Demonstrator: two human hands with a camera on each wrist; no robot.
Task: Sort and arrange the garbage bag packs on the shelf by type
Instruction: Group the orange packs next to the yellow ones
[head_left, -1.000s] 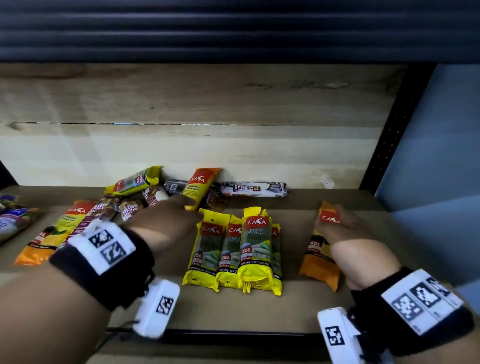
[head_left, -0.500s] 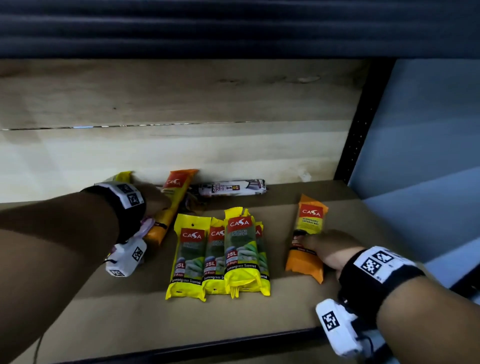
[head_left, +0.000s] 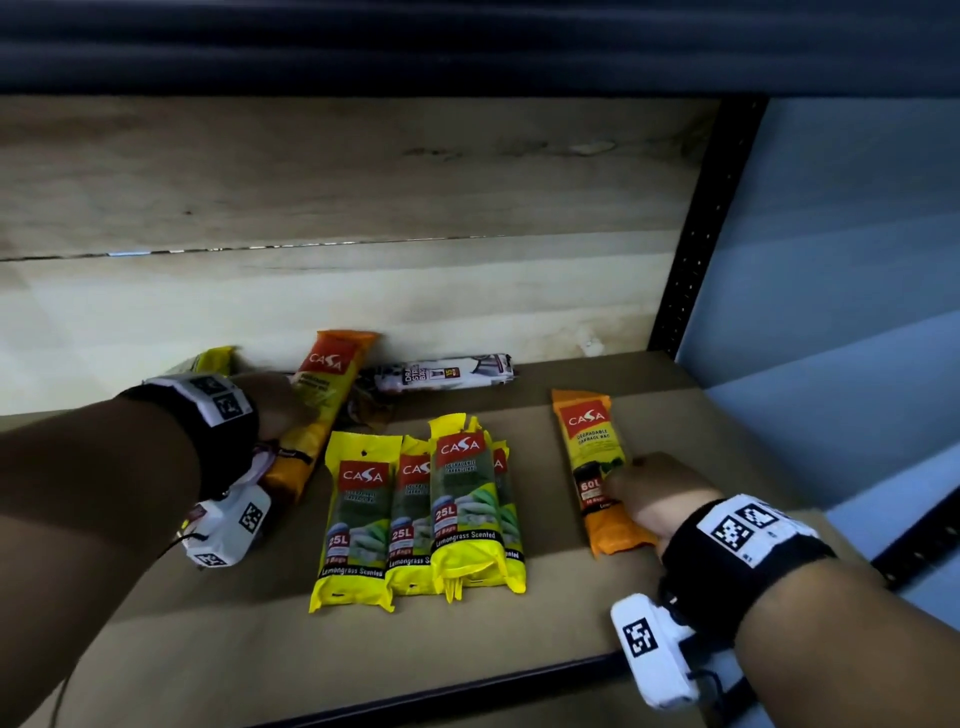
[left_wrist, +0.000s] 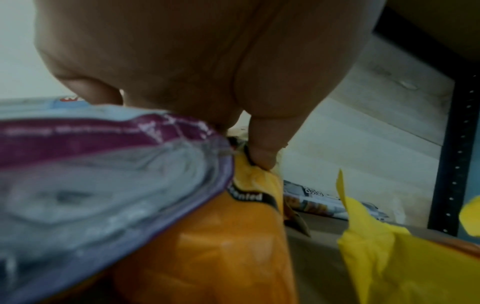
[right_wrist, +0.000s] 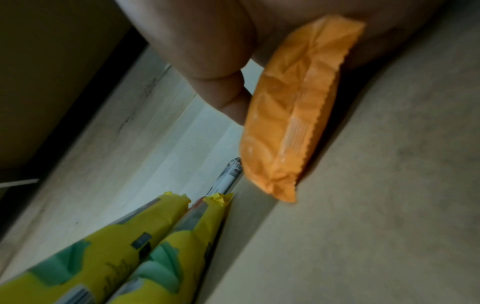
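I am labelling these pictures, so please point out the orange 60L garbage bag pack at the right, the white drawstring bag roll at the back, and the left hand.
Orange 60L garbage bag pack (head_left: 587, 421), head view: red logo panel.
White drawstring bag roll (head_left: 447, 372), head view: printed middle.
Left hand (head_left: 278, 402), head view: back of hand.

From head height we look down into the shelf (head_left: 675, 395), while our wrist cameras sit low and close along each hand, both facing the back wall and sharing the yellow packs (right_wrist: 145, 242) with the head view
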